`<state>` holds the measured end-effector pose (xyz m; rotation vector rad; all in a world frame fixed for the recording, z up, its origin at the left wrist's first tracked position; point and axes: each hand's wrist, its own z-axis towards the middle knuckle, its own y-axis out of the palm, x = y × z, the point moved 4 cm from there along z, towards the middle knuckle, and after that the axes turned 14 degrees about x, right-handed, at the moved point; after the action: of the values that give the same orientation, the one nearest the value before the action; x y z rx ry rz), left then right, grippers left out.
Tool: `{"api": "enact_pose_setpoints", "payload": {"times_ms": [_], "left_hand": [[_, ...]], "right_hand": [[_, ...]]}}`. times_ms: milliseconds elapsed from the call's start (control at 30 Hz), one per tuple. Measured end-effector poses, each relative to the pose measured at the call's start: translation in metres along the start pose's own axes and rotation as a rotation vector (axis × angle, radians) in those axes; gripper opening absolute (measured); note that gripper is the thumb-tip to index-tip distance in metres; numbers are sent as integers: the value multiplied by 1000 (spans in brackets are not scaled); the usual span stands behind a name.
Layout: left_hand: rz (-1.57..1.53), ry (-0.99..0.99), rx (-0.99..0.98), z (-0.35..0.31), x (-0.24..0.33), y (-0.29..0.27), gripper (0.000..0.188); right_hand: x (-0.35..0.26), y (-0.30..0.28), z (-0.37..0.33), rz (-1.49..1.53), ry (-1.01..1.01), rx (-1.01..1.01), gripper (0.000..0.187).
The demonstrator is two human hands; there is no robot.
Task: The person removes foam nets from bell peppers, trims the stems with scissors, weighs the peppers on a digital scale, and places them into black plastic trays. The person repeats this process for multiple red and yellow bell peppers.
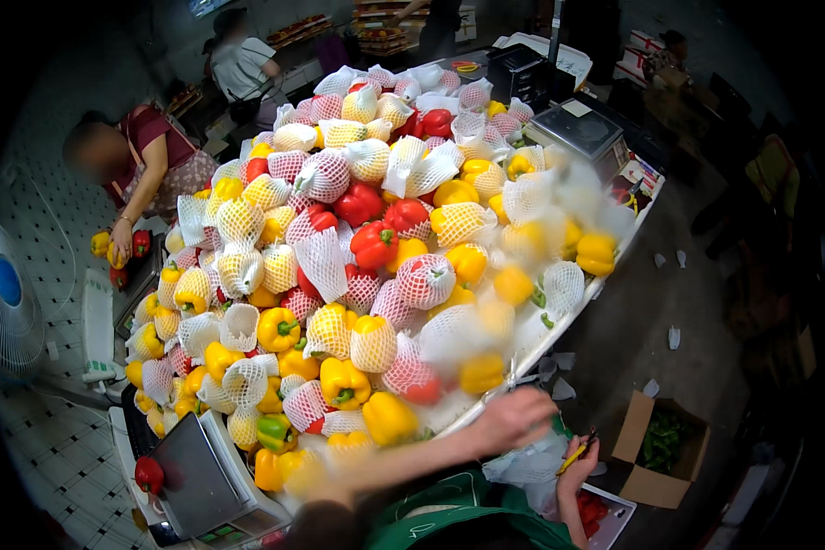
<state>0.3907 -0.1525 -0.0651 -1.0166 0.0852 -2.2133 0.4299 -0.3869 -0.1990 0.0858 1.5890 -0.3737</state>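
My left hand is over the near right edge of the pepper-covered table, its fingers smeared by motion. Whether it holds anything cannot be made out. Lower and to the right, my right hand grips small yellow-handled snips, dark tip pointing up. Beside it, in front of my green apron, is a bundle of whitish foam netting or plastic. The heap beyond my left arm has yellow bell peppers and red bell peppers, many in white foam net sleeves. Several things at the heap's right side are blurred.
A cardboard box of green produce stands at right, near a white crate with red contents. Scales sit at near left and far right. A fan and a co-worker handling peppers are at left.
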Motion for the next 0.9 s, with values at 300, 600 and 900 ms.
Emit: {"api": "enact_pose_setpoints", "payload": {"times_ms": [300, 600, 900], "left_hand": [[924, -311, 77, 154, -241, -181, 26], [1285, -613, -236, 170, -313, -158, 71], [668, -483, -287, 175, -327, -206, 81]], "right_hand": [[-23, 79, -18, 237, 196, -104, 16], [-43, 101, -9, 289, 307, -46, 16], [-48, 130, 7, 119, 184, -99, 16]]}}
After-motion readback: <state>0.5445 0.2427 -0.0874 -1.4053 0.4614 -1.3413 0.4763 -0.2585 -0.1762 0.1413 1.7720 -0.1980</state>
